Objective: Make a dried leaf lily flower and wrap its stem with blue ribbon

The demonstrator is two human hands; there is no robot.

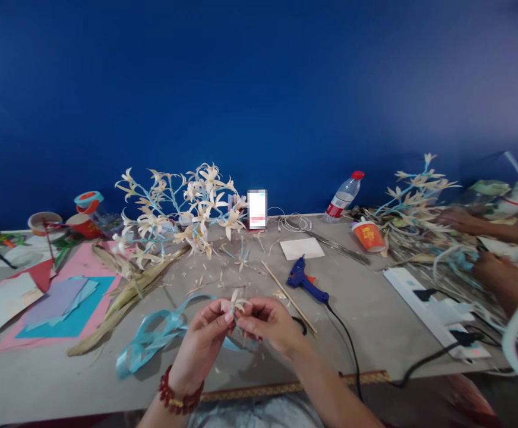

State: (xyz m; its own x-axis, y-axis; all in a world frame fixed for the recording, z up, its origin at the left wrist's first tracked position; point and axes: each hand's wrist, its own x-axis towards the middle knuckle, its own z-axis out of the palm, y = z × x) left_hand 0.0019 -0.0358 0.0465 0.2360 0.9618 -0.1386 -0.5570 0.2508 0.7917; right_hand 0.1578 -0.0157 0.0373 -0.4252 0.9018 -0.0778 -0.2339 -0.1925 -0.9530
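Above the table's near side, my left hand (209, 326) and my right hand (268, 324) meet around a small cream-coloured artificial flower (236, 299). Both hands are closed, thumbs and fingertips pinching at the flower's base, where a bit of light blue shows. The fingers partly hide its stem. A loose light blue ribbon (154, 336) lies in loops to the left of and behind my hands. Beyond them stands a branching bunch of similar cream flowers (201, 205) on light blue stems. A thin wooden stick (288, 295) rests right of my right hand.
A blue glue gun (303, 279) trails a black cord. Further right are a white power strip (437, 312), an orange cup (369, 236) and a tilted bottle (346, 195). Dried husks (129, 291) and coloured paper (101, 306) lie left. A co-worker's hands (497, 273) are at far right.
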